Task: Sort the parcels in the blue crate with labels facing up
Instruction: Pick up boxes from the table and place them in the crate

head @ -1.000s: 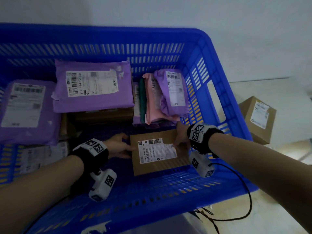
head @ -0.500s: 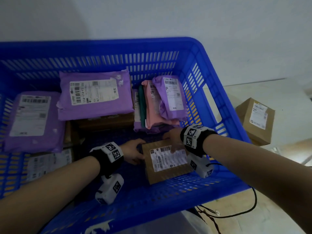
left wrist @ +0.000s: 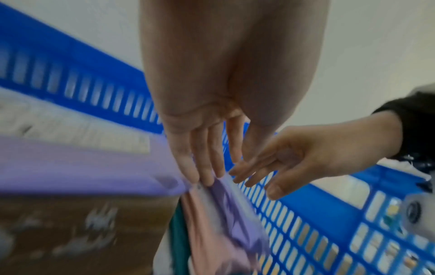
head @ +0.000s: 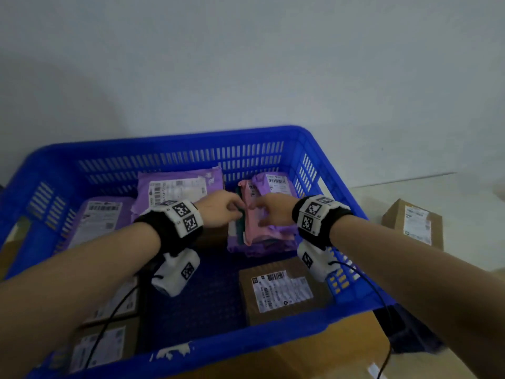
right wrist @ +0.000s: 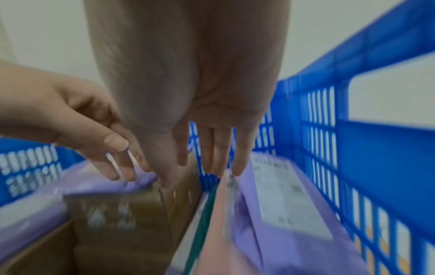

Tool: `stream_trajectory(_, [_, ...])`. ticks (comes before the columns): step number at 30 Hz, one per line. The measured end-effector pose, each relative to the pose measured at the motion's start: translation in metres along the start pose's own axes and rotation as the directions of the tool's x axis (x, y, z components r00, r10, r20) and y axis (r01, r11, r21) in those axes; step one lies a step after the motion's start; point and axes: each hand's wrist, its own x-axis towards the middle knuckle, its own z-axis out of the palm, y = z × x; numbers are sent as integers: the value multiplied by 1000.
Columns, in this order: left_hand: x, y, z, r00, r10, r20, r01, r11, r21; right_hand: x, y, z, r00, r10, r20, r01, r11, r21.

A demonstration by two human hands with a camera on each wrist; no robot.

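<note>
Both hands have let go of the brown box (head: 284, 292) and gone up to the bunch of soft bags standing on edge by the right wall of the blue crate (head: 175, 143). My left hand (head: 220, 212) has its fingers out almost straight, and the tips touch the top edge of the pink bag (head: 257, 228); it does not hold anything yet. My right hand (head: 273, 212) is spread loose too, its fingertips at the same bags, with nothing in its hold. Next to the pink bag a small purple bag (head: 276, 183) leans on its side, and a thin green one (head: 239, 228) stands beside them. Further out, the brown box lies flat near the front with its label up. Two big purple bags, one at the back (head: 177, 187) and one on the left (head: 101, 222), lie flat with labels up as well. So I think a good part is done, and the standing bags still need laying flat. One more box (head: 414, 224) sits outside the crate on the right.
</note>
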Motion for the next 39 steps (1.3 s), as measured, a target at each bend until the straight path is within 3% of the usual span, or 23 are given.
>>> stream_trajectory(4, [-10,19,-40,967,78,-244,-63,996,67,-24,2,-40,965,16,-261,-9,1000,30])
stream_trajectory(9, [-2,64,-65,911,224,-348,-129,953,275,-76,30,-66,857,124,-500,-81,991,106])
stream_trajectory(17, [34,195,-47,828,380,-412,-252,909,331,-174,124,-73,672,366,-643,-256,931,262])
stream_trajectory(21, [64,261,-14,844,430,-321,-307,877,369,-218,184,-69,624,443,-643,-339,895,288])
stream_trajectory(24, [93,307,18,878,428,-215,-321,859,398,-241,232,-59,613,496,-614,-389,867,312])
stream_trajectory(29, [149,358,79,926,370,-80,-307,858,413,-255,310,-28,644,550,-533,-417,835,358])
stream_trajectory(39, [238,366,204,985,104,140,-152,908,391,-220,431,74,728,632,-265,-416,715,561])
